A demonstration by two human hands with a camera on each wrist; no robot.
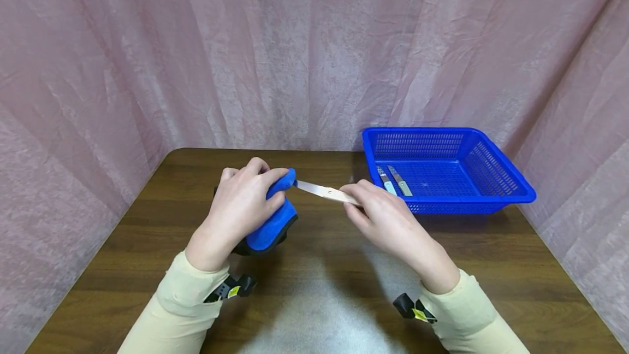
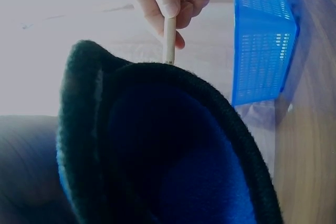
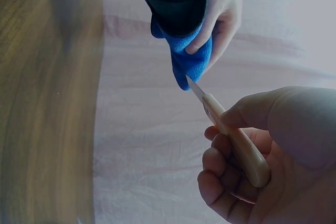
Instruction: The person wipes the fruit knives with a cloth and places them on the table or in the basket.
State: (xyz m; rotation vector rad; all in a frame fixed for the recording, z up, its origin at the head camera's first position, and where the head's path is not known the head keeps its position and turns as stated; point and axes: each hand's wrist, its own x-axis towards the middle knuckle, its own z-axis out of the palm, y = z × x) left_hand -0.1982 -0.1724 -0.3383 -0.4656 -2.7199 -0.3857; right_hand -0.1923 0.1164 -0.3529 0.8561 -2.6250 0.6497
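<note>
A small knife (image 1: 328,192) with a cream handle is in my right hand (image 1: 385,217), above the table in the head view. The right thumb and fingers grip its handle (image 3: 240,148), and the blade points left. A blue cloth with black edging (image 1: 272,228) hangs bunched from my left hand (image 1: 242,195). The left thumb and fingers pinch a fold of this cloth (image 3: 186,59) at the blade's tip; whether the cloth wraps the tip is unclear. The cloth (image 2: 252,145) fills much of the left wrist view, hiding the blade there.
A blue plastic basket (image 1: 496,199) stands at the back right of the wooden table (image 1: 142,266). Two small folding-type knives, one knife (image 1: 386,181) beside the other knife (image 1: 400,181), lie inside its left end. Pink curtains (image 1: 295,59) hang behind the table and at both sides.
</note>
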